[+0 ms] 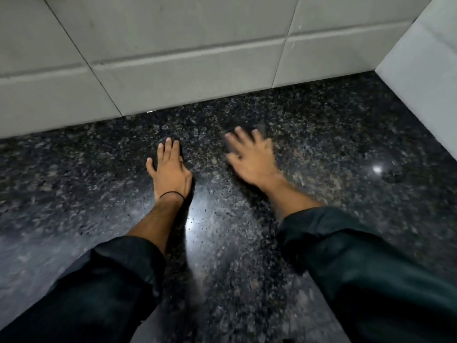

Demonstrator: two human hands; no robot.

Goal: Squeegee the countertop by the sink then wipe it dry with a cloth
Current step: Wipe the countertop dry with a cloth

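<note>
Black granite countertop [309,125] below tiled wall [173,70], left hand [170,172] flat, fingers together, right hand [252,159] splayed, blurred, both empty.

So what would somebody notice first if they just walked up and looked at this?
Two bare hands spread out in the middle: the left hand looks flat on the dark speckled countertop, with a thin black band at its wrist, and the right hand is blurry. A bright light glare shines between the arms, and pale wall tiles run behind.
</note>
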